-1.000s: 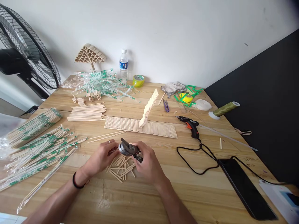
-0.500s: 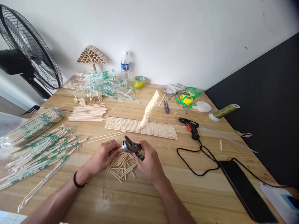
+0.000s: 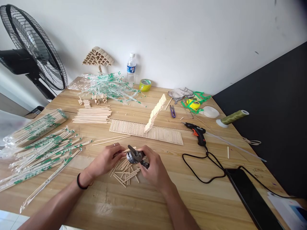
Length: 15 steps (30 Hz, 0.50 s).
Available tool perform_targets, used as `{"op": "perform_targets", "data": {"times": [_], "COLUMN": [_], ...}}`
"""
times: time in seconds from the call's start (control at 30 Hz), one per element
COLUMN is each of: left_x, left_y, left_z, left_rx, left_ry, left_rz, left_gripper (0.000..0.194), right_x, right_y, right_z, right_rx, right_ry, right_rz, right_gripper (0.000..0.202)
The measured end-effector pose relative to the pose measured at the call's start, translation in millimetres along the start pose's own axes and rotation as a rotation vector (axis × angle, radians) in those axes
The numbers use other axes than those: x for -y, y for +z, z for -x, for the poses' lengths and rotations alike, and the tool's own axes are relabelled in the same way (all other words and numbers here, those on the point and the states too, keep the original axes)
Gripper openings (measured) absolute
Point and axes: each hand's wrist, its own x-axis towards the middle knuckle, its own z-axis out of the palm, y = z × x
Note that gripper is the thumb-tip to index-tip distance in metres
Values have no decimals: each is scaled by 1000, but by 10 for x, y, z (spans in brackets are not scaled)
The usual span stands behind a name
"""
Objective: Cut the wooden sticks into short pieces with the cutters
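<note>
1. Evidently, the right hand (image 3: 154, 166) is wrapped around the handles of a metal hand tool (image 3: 134, 155), its round head turned toward the other hand, probably so the two can meet over one spot.
2. Opposite, the left hand (image 3: 105, 159) pinches what looks like a thin stick (image 3: 125, 150) at the tool's head, likely to steady it; fingers and tool hide most of it.
3. Just below both, short sticks (image 3: 126, 174) lie heaped toward the near edge of the table (image 3: 134, 207), perhaps because pieces drop there.
4. Along the left edge, wrapped sticks (image 3: 50, 143) lie beside the left arm, seemingly for easy reach.
5. Toward the right edge, a glue gun (image 3: 198, 132) rests, handle toward the near edge, presumably for easy grasping.
6. Mid-table, a slatted panel (image 3: 127, 127) lies flat, a stepped strip (image 3: 154, 115) slanting up from it.
7. Beyond, bare long sticks (image 3: 92, 115) lie parallel, apparently for tidiness; crumpled wrappers (image 3: 105, 84) and a bottle (image 3: 130, 70) occupy the far edge, likely out of the way.
</note>
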Motion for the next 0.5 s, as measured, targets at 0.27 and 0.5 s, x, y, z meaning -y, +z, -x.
{"op": "perform_targets", "data": {"times": [0.27,0.5], "left_x": [-2,151], "left_y": [-9,-135], "left_z": [16,17], "left_rx": [71,-51], "left_ry": [-36,-107], "left_rz": [29,-138], "left_gripper": [16,13], "right_x": [35,4], "right_y": [48,-57], "right_z": [12,13], "right_rx": [81,21], "right_ry": [-78,-59], "right_rz": [-51,-116], "right_gripper": [36,31]}}
